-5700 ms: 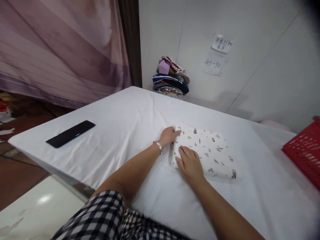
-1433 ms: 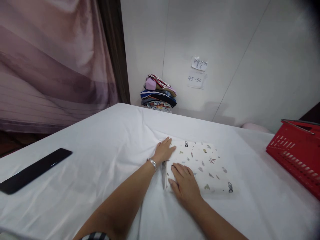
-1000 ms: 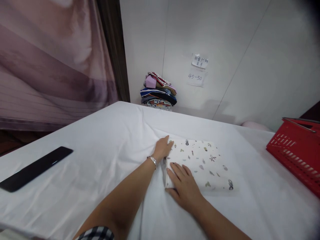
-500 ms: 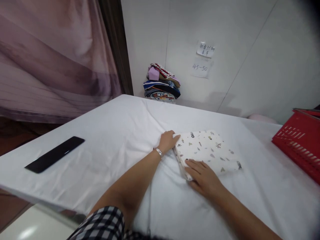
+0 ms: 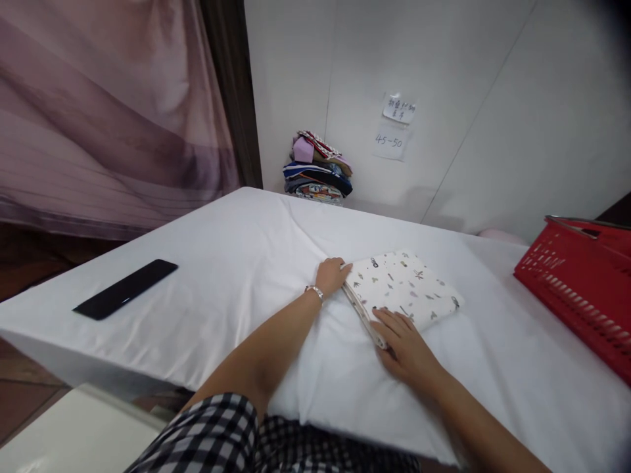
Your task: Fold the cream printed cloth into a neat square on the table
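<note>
A folded white cloth [image 5: 409, 282] with a scattered print of small leaf-like and dark motifs lies on the white-covered table, its layers showing along the left edge. At its far left corner, my left hand [image 5: 332, 276] is closed on the edge, with the thumb over the top; the fingertips are partly hidden. My right hand [image 5: 407, 345] rests flat on the near corner, fingers stretched over the print and the thumb low beside the edge. A bracelet [image 5: 315, 292] circles my left wrist.
A black flat slab [image 5: 125, 289] lies at the left of the table [image 5: 236, 263]. A red plastic basket [image 5: 582, 282] stands at the right. Behind the far edge is a stack of folded fabrics [image 5: 318, 167] by the wall, and a pink curtain [image 5: 113, 118] hangs at left.
The view has shifted slightly, so the basket shows more fully. Both hands stay at the same cloth corners. The cloth's right end, blurred before, now looks sharper and flatter.
</note>
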{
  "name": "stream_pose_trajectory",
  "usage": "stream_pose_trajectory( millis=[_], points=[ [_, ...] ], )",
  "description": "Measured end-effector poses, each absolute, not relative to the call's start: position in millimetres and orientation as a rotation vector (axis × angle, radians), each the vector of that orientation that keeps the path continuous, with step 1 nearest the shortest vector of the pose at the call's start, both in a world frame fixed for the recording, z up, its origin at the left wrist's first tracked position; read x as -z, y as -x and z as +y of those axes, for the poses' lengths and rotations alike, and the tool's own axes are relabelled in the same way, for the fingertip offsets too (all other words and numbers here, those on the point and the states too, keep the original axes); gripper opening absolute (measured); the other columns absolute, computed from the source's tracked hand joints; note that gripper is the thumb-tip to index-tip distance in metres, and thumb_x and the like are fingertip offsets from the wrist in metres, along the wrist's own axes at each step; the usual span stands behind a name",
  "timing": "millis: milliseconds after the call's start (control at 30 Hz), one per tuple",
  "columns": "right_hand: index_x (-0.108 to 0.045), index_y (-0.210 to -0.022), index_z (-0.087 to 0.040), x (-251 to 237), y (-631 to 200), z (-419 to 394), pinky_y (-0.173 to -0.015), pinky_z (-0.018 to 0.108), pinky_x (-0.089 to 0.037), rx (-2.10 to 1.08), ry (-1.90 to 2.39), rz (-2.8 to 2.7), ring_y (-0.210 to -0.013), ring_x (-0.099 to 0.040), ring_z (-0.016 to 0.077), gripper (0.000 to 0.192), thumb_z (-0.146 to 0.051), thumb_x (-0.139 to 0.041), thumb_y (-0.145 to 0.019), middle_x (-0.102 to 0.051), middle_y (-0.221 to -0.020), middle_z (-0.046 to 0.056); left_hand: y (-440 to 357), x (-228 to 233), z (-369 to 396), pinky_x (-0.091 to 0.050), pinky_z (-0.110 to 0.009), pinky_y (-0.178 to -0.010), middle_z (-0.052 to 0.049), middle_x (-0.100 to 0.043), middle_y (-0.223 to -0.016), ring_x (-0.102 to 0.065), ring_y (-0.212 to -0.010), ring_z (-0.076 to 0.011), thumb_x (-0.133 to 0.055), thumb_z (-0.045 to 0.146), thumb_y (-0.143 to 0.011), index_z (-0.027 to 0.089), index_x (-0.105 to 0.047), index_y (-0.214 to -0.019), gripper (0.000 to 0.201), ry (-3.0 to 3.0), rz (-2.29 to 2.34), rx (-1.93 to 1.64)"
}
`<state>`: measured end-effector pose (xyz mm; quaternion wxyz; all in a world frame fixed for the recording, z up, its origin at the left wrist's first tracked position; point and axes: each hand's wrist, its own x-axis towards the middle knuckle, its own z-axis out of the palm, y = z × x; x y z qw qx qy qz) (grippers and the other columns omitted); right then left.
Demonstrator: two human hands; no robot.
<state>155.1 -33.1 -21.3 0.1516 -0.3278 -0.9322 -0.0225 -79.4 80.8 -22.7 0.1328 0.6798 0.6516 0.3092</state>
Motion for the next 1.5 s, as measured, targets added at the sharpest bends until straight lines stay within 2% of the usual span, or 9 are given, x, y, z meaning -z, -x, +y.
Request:
stream_pose_trajectory(
  millis=[100,267,467,600,767,967,1067,1267,1500],
  points=[
    [-0.052,-0.125,-0.017,20.5,-154.3,-33.5,-0.103,0.05,-0.033,0.068,0.941,-2.674,-0.127,-0.041,0.0259,0.048,-0.015,-0.046,-0.077,-0.047,-0.137,0.013,80.1,22.5,81.3,-0.037,-0.032,-0.085,-0.007,-0.066,-0.092,-0.055,-0.094,-0.0221,-0.041,0.041,-0.09,0.018,-0.065,-0.084,0.033,-1.933,1.855,-0.928],
    [-0.053,-0.124,-0.016,20.2,-151.3,-37.3,-0.103,0.05,-0.031,0.081,0.968,-2.665,-0.127,-0.04,0.0266,0.047,-0.015,-0.045,-0.078,-0.047,-0.137,0.013,88.3,18.1,84.0,-0.041,-0.028,-0.072,-0.004,-0.066,-0.076,-0.059,-0.076,-0.0184,-0.037,0.043,-0.091,0.018,-0.063,-0.071,0.041,-1.798,1.816,-0.949],
    [-0.053,-0.125,-0.017,20.5,-150.1,-40.4,-0.103,0.05,-0.03,0.064,0.97,-2.638,-0.128,-0.039,0.0269,0.047,-0.016,-0.045,-0.079,-0.046,-0.137,0.013,95.2,19.7,74.3,-0.043,-0.027,-0.07,-0.005,-0.068,-0.083,-0.06,-0.078,-0.0176,-0.031,0.044,-0.092,0.018,-0.064,-0.082,0.043,-1.602,1.851,-1.101],
    [-0.053,-0.125,-0.017,13.9,-149.7,-40.1,-0.104,0.05,-0.03,-0.006,0.997,-2.662,-0.127,-0.039,0.0277,0.045,-0.021,-0.047,-0.08,-0.047,-0.137,0.013,91.8,25.9,69.2,-0.045,-0.026,-0.073,-0.003,-0.069,-0.09,-0.06,-0.083,-0.0167,-0.037,0.048,-0.089,0.02,-0.064,-0.088,0.039,-1.574,1.801,-1.153],
    [-0.053,-0.125,-0.022,2.7,-141.6,-33.0,-0.101,0.046,-0.036,-0.144,1.083,-2.583,-0.123,-0.045,0.0252,0.041,-0.031,-0.049,-0.085,-0.053,-0.131,0.01,87.9,29.0,73.4,-0.044,-0.027,-0.079,-0.004,-0.068,-0.096,-0.059,-0.09,-0.0186,-0.059,0.04,-0.078,0.02,-0.066,-0.089,0.024,-1.601,1.793,-1.122],
    [-0.055,-0.122,-0.021,1.3,-121.2,-11.9,-0.098,0.042,-0.04,-0.141,1.119,-2.491,-0.119,-0.049,0.0241,0.038,-0.032,-0.046,-0.086,-0.054,-0.129,0.009,89.4,31.6,78.4,-0.044,-0.027,-0.076,-0.002,-0.068,-0.09,-0.059,-0.085,-0.0175,-0.058,0.038,-0.08,0.021,-0.065,-0.084,0.018,-1.642,1.8,-1.114],
    [-0.06,-0.114,-0.021,-2.5,-109.8,3.7,-0.092,0.039,-0.044,-0.195,1.173,-2.435,-0.11,-0.055,0.023,0.033,-0.032,-0.045,-0.087,-0.061,-0.119,0.008,90.9,32.4,80.8,-0.044,-0.027,-0.075,-0.002,-0.068,-0.086,-0.059,-0.082,-0.0174,-0.055,0.041,-0.082,0.021,-0.065,-0.079,0.022,-1.652,1.77,-1.149],
    [-0.062,-0.109,-0.02,-20.4,-79.4,43.4,-0.074,0.03,-0.045,-0.275,1.373,-2.401,-0.09,-0.06,0.0193,0.03,-0.033,-0.046,-0.087,-0.065,-0.099,0.006,95.6,30.8,86.9,-0.043,-0.029,-0.077,-0.005,-0.068,-0.088,-0.06,-0.083,-0.0182,-0.031,0.04,-0.093,0.019,-0.066,-0.079,0.042,-1.588,1.796,-1.164],
    [-0.059,-0.104,-0.019,-19.0,-48.6,70.6,-0.065,0.029,-0.039,-0.122,1.543,-2.592,-0.079,-0.06,0.0199,0.033,-0.042,-0.054,-0.082,-0.063,-0.096,0.008,97.4,32.8,87.4,-0.042,-0.028,-0.073,-0.004,-0.067,-0.082,-0.059,-0.079,-0.0176,-0.043,0.033,-0.086,0.019,-0.065,-0.071,0.03,-1.597,1.795,-1.124]
  ],
)
